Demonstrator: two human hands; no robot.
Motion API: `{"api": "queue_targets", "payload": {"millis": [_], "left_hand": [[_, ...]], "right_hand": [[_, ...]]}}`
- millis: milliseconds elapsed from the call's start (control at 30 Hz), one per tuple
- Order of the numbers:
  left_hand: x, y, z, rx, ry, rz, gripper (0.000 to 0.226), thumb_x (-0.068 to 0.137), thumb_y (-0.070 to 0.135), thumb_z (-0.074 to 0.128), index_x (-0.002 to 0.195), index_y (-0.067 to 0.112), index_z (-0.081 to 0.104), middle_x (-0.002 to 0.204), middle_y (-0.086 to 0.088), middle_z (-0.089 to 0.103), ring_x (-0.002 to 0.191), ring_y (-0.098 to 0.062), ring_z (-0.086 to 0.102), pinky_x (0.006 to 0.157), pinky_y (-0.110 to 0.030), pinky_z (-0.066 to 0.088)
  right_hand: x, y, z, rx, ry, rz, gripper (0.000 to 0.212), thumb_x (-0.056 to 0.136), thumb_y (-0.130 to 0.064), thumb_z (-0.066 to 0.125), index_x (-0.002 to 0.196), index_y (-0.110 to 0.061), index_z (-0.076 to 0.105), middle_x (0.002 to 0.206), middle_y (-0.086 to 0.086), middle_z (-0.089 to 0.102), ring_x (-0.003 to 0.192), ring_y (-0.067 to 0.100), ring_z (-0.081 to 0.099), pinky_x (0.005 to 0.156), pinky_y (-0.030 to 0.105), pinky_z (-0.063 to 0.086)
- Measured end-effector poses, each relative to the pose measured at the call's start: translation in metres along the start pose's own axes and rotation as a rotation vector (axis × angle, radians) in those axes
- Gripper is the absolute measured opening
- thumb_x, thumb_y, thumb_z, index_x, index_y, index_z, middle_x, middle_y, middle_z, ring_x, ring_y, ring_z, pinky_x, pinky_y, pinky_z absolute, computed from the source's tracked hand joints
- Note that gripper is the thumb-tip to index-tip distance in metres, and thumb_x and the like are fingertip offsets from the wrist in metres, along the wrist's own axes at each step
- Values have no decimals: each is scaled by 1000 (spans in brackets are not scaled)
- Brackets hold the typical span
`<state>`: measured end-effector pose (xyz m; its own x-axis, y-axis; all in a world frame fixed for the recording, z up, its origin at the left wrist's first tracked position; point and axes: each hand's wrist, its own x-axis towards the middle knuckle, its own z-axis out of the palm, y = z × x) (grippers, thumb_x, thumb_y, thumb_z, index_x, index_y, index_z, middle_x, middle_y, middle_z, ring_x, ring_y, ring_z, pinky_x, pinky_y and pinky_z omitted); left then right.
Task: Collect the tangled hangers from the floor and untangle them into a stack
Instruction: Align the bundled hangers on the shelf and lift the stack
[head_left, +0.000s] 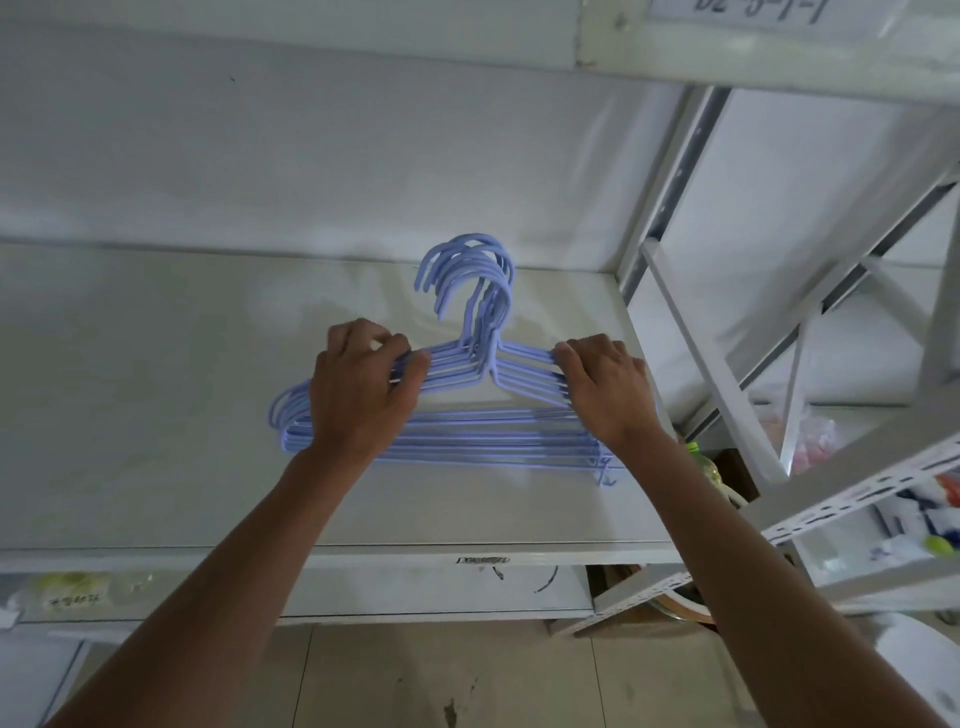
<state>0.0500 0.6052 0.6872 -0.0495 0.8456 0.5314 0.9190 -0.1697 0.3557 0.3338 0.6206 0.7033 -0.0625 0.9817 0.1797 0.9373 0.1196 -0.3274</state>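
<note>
Hangers: we are looking at a bundle of lilac wire hangers (483, 431) lying flat on the white shelf (156, 415), hooks pointing toward the back wall, bars fanned slightly rather than flush.
Left hand: our left hand (358, 389) is pinching the left shoulder wires of the bundle, fingers curled over them and thumb closing from the hook side.
Right hand: our right hand (602, 387) is gripping the right shoulder wires the same way, fingertips pressed together on the strands.
Step in hand: we are judging this to be the squaring-up of the stack, with the untangling seemingly done.
Doing it well: we are advising that both hands squeeze inward evenly toward the hooks, so the shoulders nest and the bottom bars line up; the small clip ends at the right of the hangers could snag.
Containers: right of the hangers, a neighbouring rack (852, 499) is holding blurred packets and a green-capped bottle (701, 462); we cannot tell their contents.
</note>
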Motion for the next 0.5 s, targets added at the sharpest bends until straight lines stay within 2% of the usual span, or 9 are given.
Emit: {"api": "queue_targets", "payload": {"millis": [67,133,167,233,267,333,400,433,500], "left_hand": [[-7,-5,-4,-37,-25,47,35,98,49,47,109,28,72,109,3,63,110,-26,55,82,-41,52],[-13,-11,-9,32,-147,210,51,97,59,39,137,31,56,112,5,62,103,-24,60,80,-42,52],[-15,-14,-12,61,-200,272,59,94,65,39,141,30,49,112,6,64,100,-23,63,79,-41,52],[-14,-19,-19,120,-248,301,66,84,75,46,134,32,49,107,10,68,94,-20,68,74,-37,53],[-12,-22,-21,158,-239,292,61,81,77,49,125,34,52,99,11,70,88,-21,71,69,-35,53],[-8,-24,-24,230,-209,243,48,79,74,55,101,31,57,76,5,71,70,-28,71,60,-34,51],[-10,-21,-23,245,-195,179,44,78,66,55,80,22,60,59,-5,65,59,-35,67,57,-35,49],[-13,-20,-23,236,-197,152,46,76,64,51,73,20,60,56,-8,63,58,-37,65,56,-34,46],[-17,-17,-23,220,-208,130,50,75,64,45,65,18,61,54,-10,60,56,-37,63,55,-30,38]], "right_hand": [[-9,-2,2,-49,47,-9,40,106,-40,23,110,-27,61,113,0,63,109,28,53,89,37,33],[-13,-7,0,-21,65,-65,48,103,-44,16,116,-27,59,110,-2,64,107,27,56,87,36,34],[-16,-10,-3,43,76,-107,50,102,-48,17,120,-27,58,111,-3,65,106,26,58,88,37,37],[-24,-11,-5,64,81,-265,54,101,-60,25,127,-24,56,110,-4,65,104,23,61,91,40,42],[-27,-11,-4,1,78,-343,59,99,-67,32,130,-22,55,108,-3,65,101,23,61,90,40,45],[-29,-7,0,-153,118,-426,61,90,-70,52,123,-19,58,96,-2,67,84,25,65,76,39,52],[-30,-8,4,-270,187,-407,42,82,-52,75,97,-15,63,69,0,65,55,31,62,53,33,51],[-29,-9,5,-295,214,-374,36,78,-42,81,86,-13,61,58,0,61,44,33,57,46,28,46],[-27,-12,6,-300,234,-323,35,75,-34,84,73,-13,57,48,1,54,36,33,49,45,24,35]]}}
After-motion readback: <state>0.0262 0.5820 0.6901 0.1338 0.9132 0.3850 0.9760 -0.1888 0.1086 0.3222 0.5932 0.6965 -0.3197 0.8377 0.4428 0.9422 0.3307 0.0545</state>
